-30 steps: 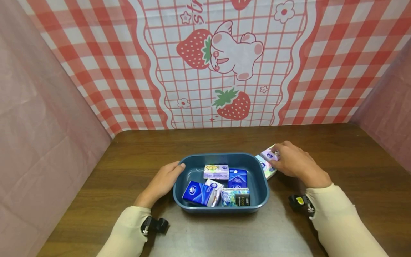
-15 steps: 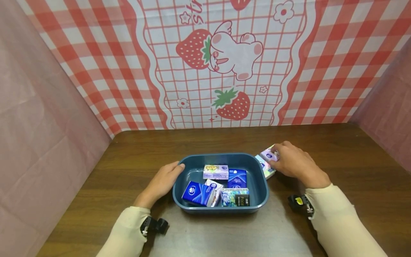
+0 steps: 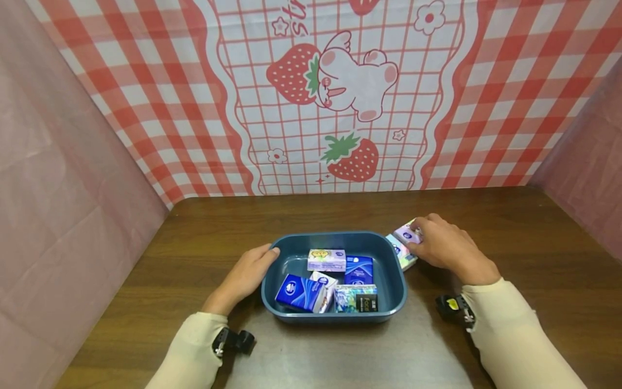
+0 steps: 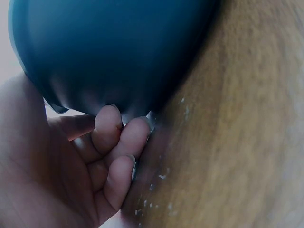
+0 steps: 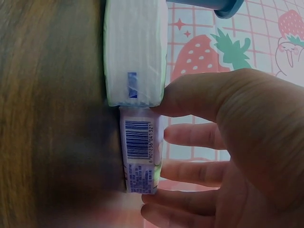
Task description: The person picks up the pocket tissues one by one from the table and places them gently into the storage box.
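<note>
My left hand (image 3: 247, 274) holds the left end of a dark blue plastic basin (image 3: 335, 315), thumb over the rim. In the left wrist view its fingers (image 4: 134, 135) curl low against the outer wall. To the basin's right, my right hand (image 3: 444, 246) reaches over two small tissue packs lying end to end. Its fingertips touch the lilac pack (image 5: 141, 137), and its thumb (image 5: 190, 95) rests by the end of the pale pack (image 5: 135, 52). Inside the basin lie a lilac pack (image 3: 326, 260), blue packs (image 3: 359, 270), a white pack (image 3: 326, 292) and a green-and-blue patterned pack (image 3: 347, 299).
The basin stands on a brown wooden table (image 3: 194, 227). Behind rises a red-and-white checked cloth (image 3: 340, 162) with strawberries, and pink cloth (image 3: 73, 216) hangs at both sides. A black camera mount (image 3: 233, 341) sits on each wrist.
</note>
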`<action>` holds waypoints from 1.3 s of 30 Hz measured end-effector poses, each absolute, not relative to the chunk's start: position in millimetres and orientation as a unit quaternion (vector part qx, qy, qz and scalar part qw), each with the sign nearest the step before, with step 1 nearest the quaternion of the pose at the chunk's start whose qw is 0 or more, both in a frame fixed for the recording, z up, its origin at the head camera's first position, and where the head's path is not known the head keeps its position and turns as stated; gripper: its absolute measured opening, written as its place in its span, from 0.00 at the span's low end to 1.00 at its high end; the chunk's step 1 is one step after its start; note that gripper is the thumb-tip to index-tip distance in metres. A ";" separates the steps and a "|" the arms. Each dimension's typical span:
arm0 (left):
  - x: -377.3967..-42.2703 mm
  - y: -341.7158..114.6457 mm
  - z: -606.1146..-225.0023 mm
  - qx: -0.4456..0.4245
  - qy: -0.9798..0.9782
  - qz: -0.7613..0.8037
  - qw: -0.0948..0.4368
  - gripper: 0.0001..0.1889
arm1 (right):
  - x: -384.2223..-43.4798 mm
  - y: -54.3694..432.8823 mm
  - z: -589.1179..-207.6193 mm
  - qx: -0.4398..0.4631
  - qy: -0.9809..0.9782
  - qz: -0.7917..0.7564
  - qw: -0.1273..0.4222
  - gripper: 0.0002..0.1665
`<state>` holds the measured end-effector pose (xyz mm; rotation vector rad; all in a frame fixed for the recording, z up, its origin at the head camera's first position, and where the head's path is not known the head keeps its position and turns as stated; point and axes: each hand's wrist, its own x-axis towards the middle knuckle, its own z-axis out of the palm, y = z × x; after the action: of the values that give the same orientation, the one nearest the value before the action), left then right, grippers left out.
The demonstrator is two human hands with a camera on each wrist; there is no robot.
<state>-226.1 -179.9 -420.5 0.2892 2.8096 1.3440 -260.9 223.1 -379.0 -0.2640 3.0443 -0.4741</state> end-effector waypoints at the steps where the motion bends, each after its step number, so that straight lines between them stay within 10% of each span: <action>1: -226.0 -179.9 -420.5 0.092 0.898 0.429 0.007 0.18 | -260.9 223.1 -379.1 -0.085 0.984 -0.153 0.025 0.39; 39: -225.8 -180.8 -420.9 0.092 0.898 0.430 0.008 0.20 | -260.3 221.1 -378.3 -0.090 0.987 -0.134 0.002 0.37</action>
<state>-225.8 -180.8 -420.9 0.2860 2.8070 1.3437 -260.3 221.1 -378.3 -0.2823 3.0957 -0.4213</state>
